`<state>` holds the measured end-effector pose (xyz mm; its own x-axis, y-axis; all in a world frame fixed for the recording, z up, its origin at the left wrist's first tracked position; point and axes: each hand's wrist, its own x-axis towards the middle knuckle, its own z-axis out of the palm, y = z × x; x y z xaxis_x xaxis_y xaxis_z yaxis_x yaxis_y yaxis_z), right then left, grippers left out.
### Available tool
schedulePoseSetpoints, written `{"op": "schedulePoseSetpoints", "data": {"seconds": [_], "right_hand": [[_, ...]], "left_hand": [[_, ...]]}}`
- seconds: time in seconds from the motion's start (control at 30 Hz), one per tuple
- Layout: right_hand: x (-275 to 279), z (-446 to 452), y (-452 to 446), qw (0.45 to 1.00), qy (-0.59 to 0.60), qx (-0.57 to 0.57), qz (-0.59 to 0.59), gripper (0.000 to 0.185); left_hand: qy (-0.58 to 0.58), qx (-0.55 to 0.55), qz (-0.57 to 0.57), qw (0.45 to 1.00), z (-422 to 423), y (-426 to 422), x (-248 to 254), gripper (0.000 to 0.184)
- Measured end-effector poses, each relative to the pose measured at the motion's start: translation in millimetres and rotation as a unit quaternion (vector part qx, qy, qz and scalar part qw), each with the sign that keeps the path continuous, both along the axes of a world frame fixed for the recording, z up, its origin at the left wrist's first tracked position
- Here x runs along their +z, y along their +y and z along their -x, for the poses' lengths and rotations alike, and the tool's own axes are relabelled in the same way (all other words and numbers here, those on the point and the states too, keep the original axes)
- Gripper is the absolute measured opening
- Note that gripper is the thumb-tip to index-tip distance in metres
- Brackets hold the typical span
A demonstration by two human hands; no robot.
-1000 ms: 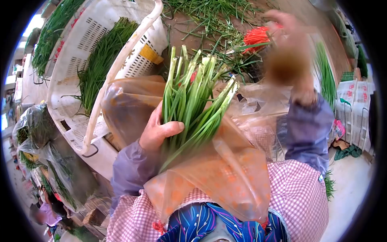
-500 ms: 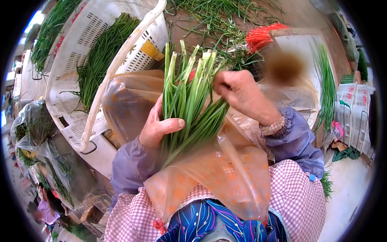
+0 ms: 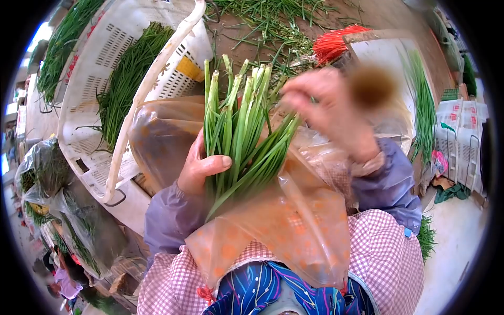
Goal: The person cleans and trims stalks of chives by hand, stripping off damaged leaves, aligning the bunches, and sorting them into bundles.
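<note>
Now I see the right hand (image 3: 333, 110) edged back, grip too blurred to tell, leaving the left hand (image 3: 196, 170) clasping the bunch (image 3: 240, 128).

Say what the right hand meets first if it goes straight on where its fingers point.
Probably the upper right side of the green stem bunch in the left hand. The right hand is blurred and depth is unclear, so it might pass above.

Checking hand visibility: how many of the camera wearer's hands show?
2: the left hand, gripping the bunch of green stalks and partly hidden by it; the right hand, blurred, to the bunch's right.
</note>
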<state>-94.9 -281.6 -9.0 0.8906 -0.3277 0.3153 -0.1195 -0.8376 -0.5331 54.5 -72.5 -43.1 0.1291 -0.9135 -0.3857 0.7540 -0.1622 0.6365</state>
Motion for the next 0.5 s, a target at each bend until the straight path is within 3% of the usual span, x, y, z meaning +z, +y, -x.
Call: {"op": "schedulePoseSetpoints", "data": {"seconds": [0.1,0.17,0.2,0.27,0.3,0.33,0.37,0.43,0.47,0.5], "right_hand": [[-19.5,-6.9,25.4,0.997,0.056,0.009,-0.050,0.010],[-26.3,-14.6,29.5,0.951,0.121,-0.043,-0.280,0.010],[-30.8,-16.6,28.8,0.953,0.117,-0.037,-0.278,0.010],[-39.7,-15.5,24.2,0.983,0.076,-0.038,-0.166,0.011],[-43.6,-20.6,17.1,0.995,-0.035,-0.067,0.069,0.005],[-48.1,-21.8,0.5,0.981,-0.086,-0.097,0.143,0.007],[-63.3,-22.6,-22.8,0.972,-0.182,-0.104,0.108,0.006],[-48.9,-19.9,-79.0,0.941,-0.074,-0.260,0.206,0.011],[-38.8,-15.5,-93.9,0.930,-0.052,-0.318,0.178,0.008],[-26.0,-12.5,-106.4,0.915,-0.027,-0.373,0.150,0.020]], "left_hand": [[-0.002,-0.011,0.006,1.000,1.3,-1.9,6.9,0.080],[-0.021,-0.001,0.003,1.000,1.3,0.9,3.3,0.080],[-0.038,0.002,0.001,0.999,-0.1,2.5,0.3,0.081],[-0.058,0.003,0.011,0.998,-1.6,5.4,-5.9,0.086],[-0.051,-0.005,0.003,0.999,-0.2,5.5,-2.4,0.087],[-0.041,-0.012,-0.004,0.999,1.8,4.8,1.0,0.087],[-0.039,-0.010,0.000,0.999,3.2,3.7,0.9,0.087],[-0.086,-0.008,-0.008,0.996,5.4,2.0,1.1,0.085],[-0.086,-0.005,-0.004,0.996,5.3,1.5,2.7,0.085],[-0.093,-0.010,0.003,0.996,4.3,0.7,5.0,0.086]]}}
